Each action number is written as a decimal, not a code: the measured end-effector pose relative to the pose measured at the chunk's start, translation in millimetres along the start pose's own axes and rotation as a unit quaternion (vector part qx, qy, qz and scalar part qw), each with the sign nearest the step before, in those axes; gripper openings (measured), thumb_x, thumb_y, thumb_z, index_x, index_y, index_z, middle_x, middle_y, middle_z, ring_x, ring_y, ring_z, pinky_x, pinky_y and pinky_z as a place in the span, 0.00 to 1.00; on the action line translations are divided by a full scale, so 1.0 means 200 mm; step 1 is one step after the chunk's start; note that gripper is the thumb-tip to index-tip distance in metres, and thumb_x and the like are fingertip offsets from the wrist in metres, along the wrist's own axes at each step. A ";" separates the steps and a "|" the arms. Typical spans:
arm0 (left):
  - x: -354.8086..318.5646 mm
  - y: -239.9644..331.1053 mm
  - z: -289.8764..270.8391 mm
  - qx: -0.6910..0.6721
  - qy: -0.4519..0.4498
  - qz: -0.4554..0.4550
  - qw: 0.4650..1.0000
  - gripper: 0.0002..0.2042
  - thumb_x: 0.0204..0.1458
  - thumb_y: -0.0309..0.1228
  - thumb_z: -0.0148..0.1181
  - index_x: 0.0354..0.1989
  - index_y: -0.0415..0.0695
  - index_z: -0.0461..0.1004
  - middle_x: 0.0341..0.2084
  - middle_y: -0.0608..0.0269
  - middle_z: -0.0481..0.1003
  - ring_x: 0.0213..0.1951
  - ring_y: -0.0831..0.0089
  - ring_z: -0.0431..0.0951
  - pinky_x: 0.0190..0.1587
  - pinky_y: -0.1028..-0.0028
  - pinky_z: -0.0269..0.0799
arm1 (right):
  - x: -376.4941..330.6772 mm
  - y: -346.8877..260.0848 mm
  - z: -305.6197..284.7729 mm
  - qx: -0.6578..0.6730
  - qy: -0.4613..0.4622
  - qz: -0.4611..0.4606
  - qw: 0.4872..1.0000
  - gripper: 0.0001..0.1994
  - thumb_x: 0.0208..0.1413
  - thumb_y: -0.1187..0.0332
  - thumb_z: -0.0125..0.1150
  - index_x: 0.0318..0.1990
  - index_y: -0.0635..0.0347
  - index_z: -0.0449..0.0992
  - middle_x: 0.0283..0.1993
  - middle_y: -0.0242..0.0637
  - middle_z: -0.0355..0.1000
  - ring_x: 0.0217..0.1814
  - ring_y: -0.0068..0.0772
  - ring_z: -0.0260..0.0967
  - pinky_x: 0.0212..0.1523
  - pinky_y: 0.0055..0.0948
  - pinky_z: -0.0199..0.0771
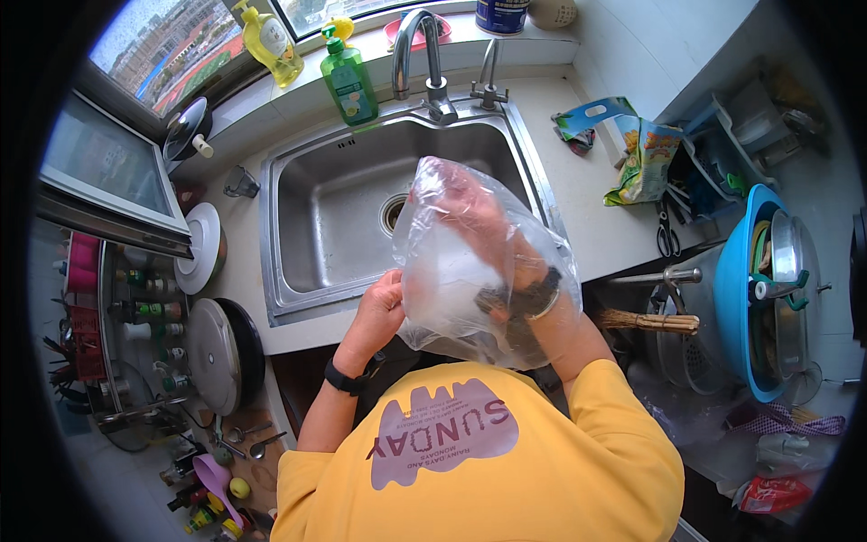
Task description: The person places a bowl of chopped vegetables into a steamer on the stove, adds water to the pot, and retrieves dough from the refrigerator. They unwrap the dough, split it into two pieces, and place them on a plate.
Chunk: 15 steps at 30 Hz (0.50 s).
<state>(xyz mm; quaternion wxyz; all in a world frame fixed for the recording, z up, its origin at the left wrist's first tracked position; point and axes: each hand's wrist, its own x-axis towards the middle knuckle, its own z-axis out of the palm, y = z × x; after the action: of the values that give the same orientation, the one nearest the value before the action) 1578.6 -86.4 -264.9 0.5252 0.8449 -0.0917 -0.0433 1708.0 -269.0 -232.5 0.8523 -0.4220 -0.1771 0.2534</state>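
Note:
A clear plastic bag point(452, 262) hangs over the near right part of the steel sink point(302, 226). My left hand point(383, 300) pinches the bag's edge on its left side. Inside the bag is my right hand point(465, 208), with the plastic around it and the forearm up to past the wrist. It reaches toward the bag's far end, over the sink. Creases and glare on the plastic blur its fingers, so their pose and anything in them do not show clearly. The sink drain point(394, 213) is partly hidden behind the bag.
A chrome faucet point(433, 72) rises behind the sink, beside a green pump bottle point(349, 86) and a yellow detergent bottle point(274, 50). At right are a colourful pouch point(643, 161), scissors point(666, 233) and a blue basin point(736, 289). Pan lids point(215, 357) stand at left.

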 end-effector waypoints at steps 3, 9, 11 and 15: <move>0.00 -0.01 0.00 -0.087 -0.019 -0.123 0.988 0.12 0.50 0.20 0.55 0.43 0.40 0.75 0.40 0.63 0.76 0.40 0.71 0.76 0.44 0.74 0.71 | -0.07 -0.05 0.09 -0.081 -0.020 0.006 0.996 0.19 0.56 0.71 0.57 0.56 0.62 0.67 0.55 0.38 0.67 0.56 0.31 0.65 0.58 0.28 0.64; 0.02 -0.06 -0.06 -0.493 0.087 -0.185 0.846 0.20 0.52 0.23 0.50 0.55 0.37 0.64 0.46 0.58 0.72 0.46 0.70 0.74 0.51 0.71 0.71 | -0.20 -0.11 0.16 -0.350 -0.064 -0.171 0.919 0.16 0.57 0.71 0.56 0.53 0.62 0.68 0.55 0.39 0.66 0.58 0.33 0.63 0.59 0.30 0.62; 0.03 -0.05 -0.05 -0.542 0.081 -0.158 0.821 0.22 0.54 0.28 0.51 0.58 0.37 0.60 0.52 0.57 0.68 0.52 0.69 0.71 0.55 0.70 0.69 | -0.22 -0.07 0.17 -0.416 -0.080 -0.189 0.886 0.16 0.57 0.71 0.55 0.53 0.61 0.67 0.54 0.40 0.66 0.58 0.34 0.63 0.59 0.30 0.62; 0.07 0.01 -0.01 -0.542 0.121 -0.164 0.815 0.33 0.54 0.30 0.54 0.66 0.38 0.46 0.55 0.54 0.65 0.55 0.66 0.69 0.55 0.69 0.69 | -0.26 0.07 0.13 -0.509 -0.098 -0.200 0.831 0.15 0.58 0.71 0.54 0.53 0.60 0.67 0.54 0.41 0.66 0.58 0.36 0.63 0.58 0.32 0.63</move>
<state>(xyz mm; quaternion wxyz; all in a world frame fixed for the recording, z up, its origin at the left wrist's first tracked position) 1593.2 -87.8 -262.6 0.8901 0.4245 0.1509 -0.0686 1647.9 -275.7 -232.6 0.5269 -0.7246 -0.4442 -0.0089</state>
